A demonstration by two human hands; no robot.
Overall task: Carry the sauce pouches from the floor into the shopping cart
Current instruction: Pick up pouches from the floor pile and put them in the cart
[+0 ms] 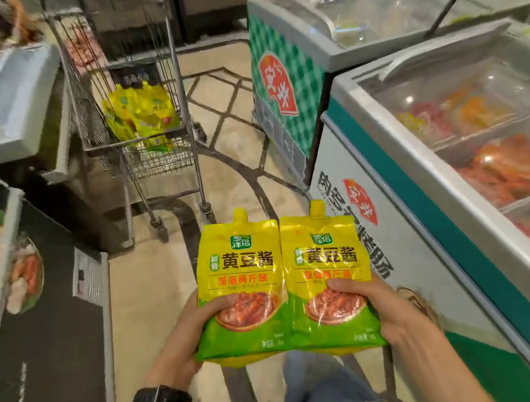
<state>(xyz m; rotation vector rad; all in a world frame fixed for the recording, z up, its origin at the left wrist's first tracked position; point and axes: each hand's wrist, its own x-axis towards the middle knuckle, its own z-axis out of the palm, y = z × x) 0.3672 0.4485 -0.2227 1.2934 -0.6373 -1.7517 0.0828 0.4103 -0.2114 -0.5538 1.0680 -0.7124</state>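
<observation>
My left hand [187, 338] grips one sauce pouch [241, 289], my right hand [385, 312] the other [330, 289]; the cart [135, 116] waits ahead. These slick pouches could slip, held only by their edges.

Dim, warm indoor light; glare on the freezer lids [462, 85], motion blur and wide-angle bending toward the edges.

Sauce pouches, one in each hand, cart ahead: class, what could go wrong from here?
1. The left hand and right hand grip the left pouch and right pouch only near their bottoms; the tops may flop and one could slip.
2. The freezer stands close on the right; the right arm might clip it.
3. The cart already holds a pile of pouches; thrown ones might burst.
</observation>
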